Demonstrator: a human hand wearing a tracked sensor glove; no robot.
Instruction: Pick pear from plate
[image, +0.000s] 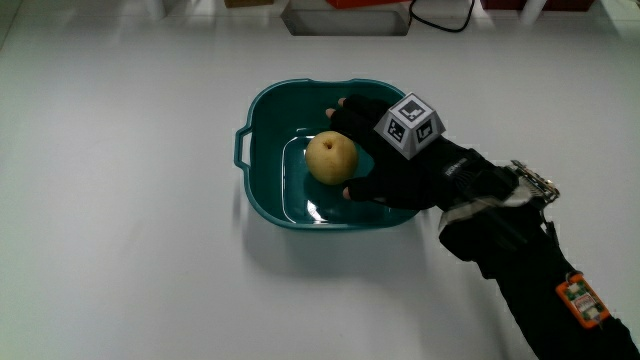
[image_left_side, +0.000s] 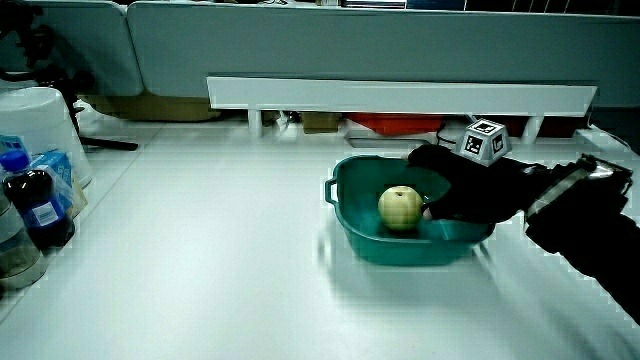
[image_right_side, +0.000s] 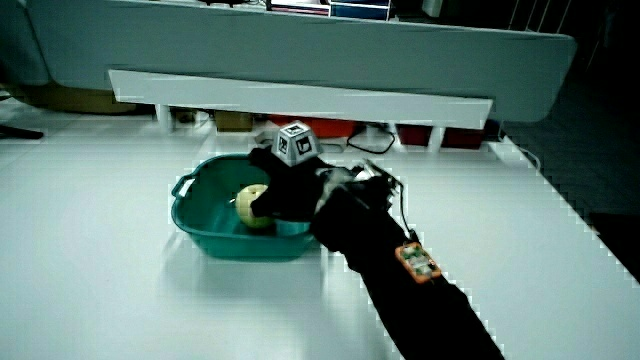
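White surface carries a teal plate; the hand cups the pear, grip half-closed around it. Best close firmly, then lift straight up.

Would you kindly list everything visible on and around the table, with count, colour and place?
Pear: one, yellow, in the dish.
Dish: one, teal, with handles, mid-table.
Bottle: one, dark with blue cap and label, at the table's edge in a side view.
Bucket: one, white, farther from the person than the bottle.
Partition: one, white, low, along the table's edge.
Hands: one, black glove, in the dish, fingers curled around the pear.
Cube: one, white and black patterned, on the glove's back.
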